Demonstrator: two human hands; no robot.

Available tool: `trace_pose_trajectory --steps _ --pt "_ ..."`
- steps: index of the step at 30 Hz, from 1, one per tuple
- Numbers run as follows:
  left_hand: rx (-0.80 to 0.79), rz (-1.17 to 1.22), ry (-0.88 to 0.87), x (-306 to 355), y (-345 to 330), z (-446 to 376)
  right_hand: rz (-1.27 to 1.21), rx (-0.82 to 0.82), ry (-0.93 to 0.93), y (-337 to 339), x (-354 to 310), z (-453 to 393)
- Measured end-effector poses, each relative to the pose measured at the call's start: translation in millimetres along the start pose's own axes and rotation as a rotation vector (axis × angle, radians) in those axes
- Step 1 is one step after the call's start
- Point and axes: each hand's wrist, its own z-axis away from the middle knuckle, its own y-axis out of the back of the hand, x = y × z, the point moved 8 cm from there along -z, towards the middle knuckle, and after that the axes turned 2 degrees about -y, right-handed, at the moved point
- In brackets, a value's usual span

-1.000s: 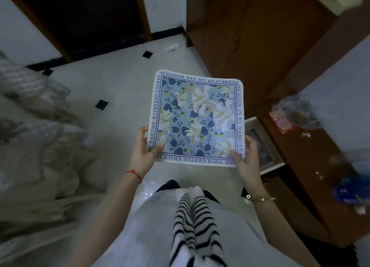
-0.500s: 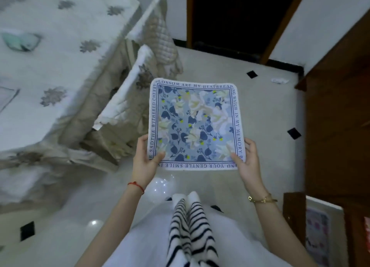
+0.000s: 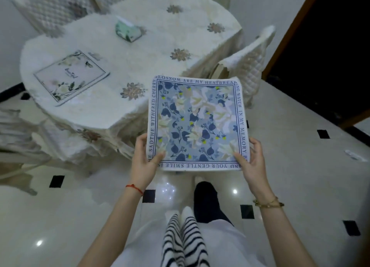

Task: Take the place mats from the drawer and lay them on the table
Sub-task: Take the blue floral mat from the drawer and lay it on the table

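Blue floral place mat (image 3: 197,122): is being held flat and roughly level in front of the body, over the glossy tiled floor (image 3: 290,166), with its far left corner overlapping the near edge of the table in view; whether it is touching the table cannot be told. Lettering is running round its white border.
Left hand (image 3: 145,162): is being closed on the near left corner of the mat, thumb lying on the printed face, fingers tucked beneath. A red string bracelet (image 3: 134,188) is being worn at the wrist.
Right hand (image 3: 253,162): is being closed on the near right corner of the mat, thumb on top, fingers curled round the edge. A gold bracelet (image 3: 268,203) is being worn at the wrist.
Table (image 3: 140,52): is being covered by a cream cloth with embroidered flower motifs, its edges hanging down.
White floral place mat (image 3: 71,77): is already lying flat on the left part of the table, well apart from the mat being held.
Tissue box (image 3: 128,31): is standing on the far middle of the table.
Quilted chair (image 3: 248,60): is being seen at the right side of the table, just beyond the held mat.
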Motion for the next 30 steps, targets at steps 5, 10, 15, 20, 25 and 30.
trace_pose_trajectory --steps 5,10,15,20,25,30 --pt "0.195 0.017 0.033 -13 14 -52 0.070 -0.161 0.064 -48 -30 -95" --pt "0.345 0.048 0.095 -18 20 -99 0.226 -0.294 0.111 -82 -65 -176" --pt "0.494 0.103 0.170 -30 24 -135 0.300 -0.434 0.198 -131 -108 -242" --pt "0.556 0.096 0.247 -49 33 -177 0.324 -0.562 0.195 -184 -109 -304" --pt "0.570 0.083 0.286 -62 39 -220 0.305 -0.589 0.135 -218 -107 -349" --pt "0.567 0.087 0.330 -74 43 -257 0.351 -0.601 0.131 -244 -100 -390"
